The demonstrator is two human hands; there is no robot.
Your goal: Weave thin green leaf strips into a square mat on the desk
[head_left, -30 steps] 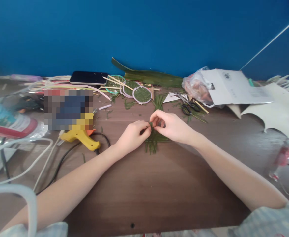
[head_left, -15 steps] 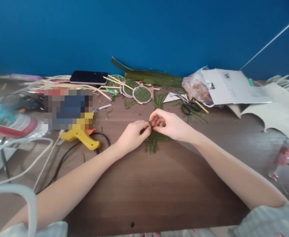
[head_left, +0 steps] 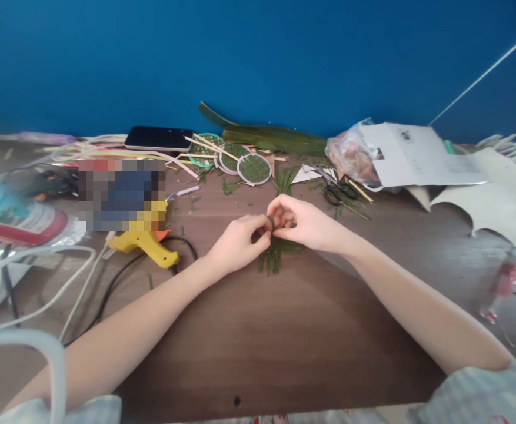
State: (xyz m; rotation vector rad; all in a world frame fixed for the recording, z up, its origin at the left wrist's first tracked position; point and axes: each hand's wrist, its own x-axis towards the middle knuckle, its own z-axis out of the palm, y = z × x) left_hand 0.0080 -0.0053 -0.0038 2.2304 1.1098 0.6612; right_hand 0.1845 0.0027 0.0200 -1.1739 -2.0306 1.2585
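My left hand (head_left: 243, 241) and my right hand (head_left: 307, 224) meet over the middle of the table, fingertips almost touching. Between them is a small dark green leaf strip (head_left: 271, 221), pinched by both hands and seemingly curled; the fingers hide part of it. Just below the hands lies a bunch of cut green leaf strips (head_left: 272, 262) on the wooden table (head_left: 279, 330). More green strips (head_left: 285, 181) lie right behind my right hand.
A yellow glue gun (head_left: 152, 247) with a black cord lies left. Behind are round leaf-filled frames (head_left: 254, 169), wooden sticks (head_left: 205, 143), a phone (head_left: 158, 138) and a long leaf (head_left: 279, 139). Scissors (head_left: 339, 192), a plastic bag (head_left: 355, 154) and white card (head_left: 425, 156) are to the right.
The fingers have shifted slightly around the leaf strip, and more of its curl shows between the fingertips. Everything else stays in place.
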